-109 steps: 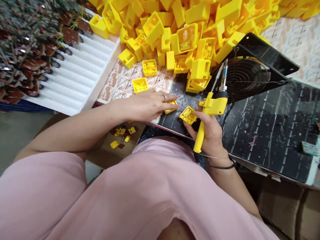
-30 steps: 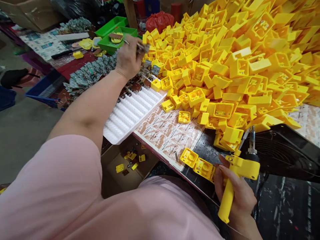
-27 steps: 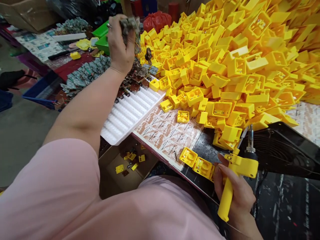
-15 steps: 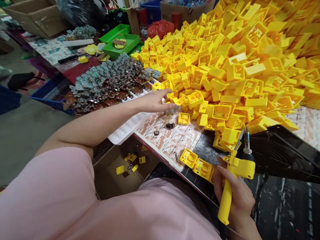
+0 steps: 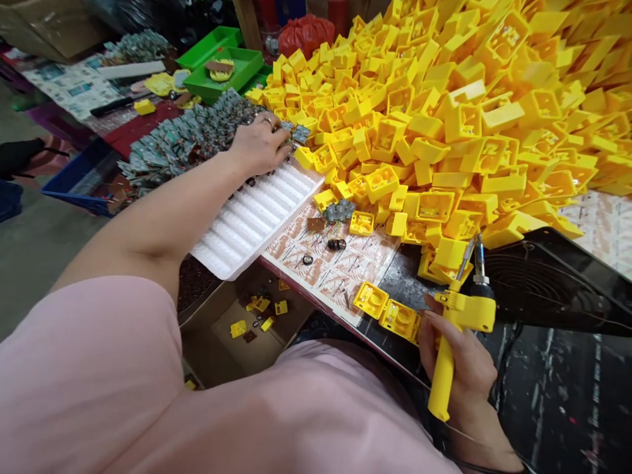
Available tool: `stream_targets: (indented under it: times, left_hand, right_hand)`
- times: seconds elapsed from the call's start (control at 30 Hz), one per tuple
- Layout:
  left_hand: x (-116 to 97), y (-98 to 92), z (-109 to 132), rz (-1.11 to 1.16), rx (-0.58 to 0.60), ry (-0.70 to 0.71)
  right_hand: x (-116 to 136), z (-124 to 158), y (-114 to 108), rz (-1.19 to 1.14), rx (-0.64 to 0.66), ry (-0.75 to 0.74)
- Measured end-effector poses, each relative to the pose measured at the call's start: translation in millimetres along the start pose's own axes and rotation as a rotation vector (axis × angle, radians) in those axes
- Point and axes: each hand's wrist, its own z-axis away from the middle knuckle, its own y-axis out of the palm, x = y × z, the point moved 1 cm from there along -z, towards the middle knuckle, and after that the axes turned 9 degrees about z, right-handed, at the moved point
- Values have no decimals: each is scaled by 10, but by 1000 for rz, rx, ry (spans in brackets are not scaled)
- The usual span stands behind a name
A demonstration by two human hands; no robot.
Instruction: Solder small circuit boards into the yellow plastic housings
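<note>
My left hand (image 5: 261,143) is at the right end of a long heap of small grey-green circuit boards with wires (image 5: 182,135). Its fingers curl down among the boards, and whatever they pinch is hidden. In my right hand (image 5: 467,368) is a yellow soldering gun (image 5: 443,378), its metal tip pointing up. Beside that hand, two open yellow plastic cases (image 5: 385,311) lie in a row at the table edge. A clump of wired boards (image 5: 339,210) rests against the yellow pile, with small black round parts (image 5: 336,244) just below it.
A big pile of yellow cases (image 5: 419,125) covers the back and right of the table. A white ridged foam tray (image 5: 261,210) lies below my left forearm. Green trays (image 5: 241,69) stand behind. A cardboard box (image 5: 212,329) with loose parts sits under the edge.
My left hand has moved left from the clump of boards by the yellow pile to the heap of boards, leaving the clump on the table. My right hand still holds the soldering gun.
</note>
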Motion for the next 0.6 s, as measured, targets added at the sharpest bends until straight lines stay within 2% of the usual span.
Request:
stream_targets:
  times: [0.2, 0.37, 0.47, 0.6]
  left_hand:
    - [-7, 53, -192, -46, -14, -79]
    - [15, -24, -125, -14, -103, -50]
    - [52, -151, -38, 79, -202, -75]
    - [51, -339, 54, 206, -445, -48]
  right_hand:
    - [2, -23, -13, -9, -4, 11]
    - [-26, 29, 3, 0, -106, -29]
    - [-40, 51, 6, -45, -138, -12]
    - [-39, 52, 4, -39, -75, 12]
